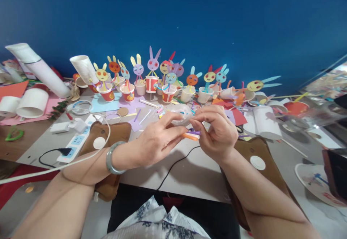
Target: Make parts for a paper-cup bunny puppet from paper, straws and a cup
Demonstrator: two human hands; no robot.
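My left hand (159,138), a bangle at its wrist, has thumb and fingers closed on one end of a narrow orange strip (191,137). A purple strip (195,131) lies just above the orange one, between the two hands. My right hand (218,130) is closed in a pinch close to the left fingertips; what sits between its fingers is hidden. Behind the fingers is a clear plastic container (181,112), partly covered by my left hand. Small coloured paper bits and a purple strip (137,115) lie on the table around it.
Paper cups with rabbit-faced figures (153,65) line the blue wall. A power strip (78,141) with chargers and a white cable lies left. Brown cushions (101,159) are under both forearms. Stacked white cups (84,69) and a white roll (267,122) stand further out.
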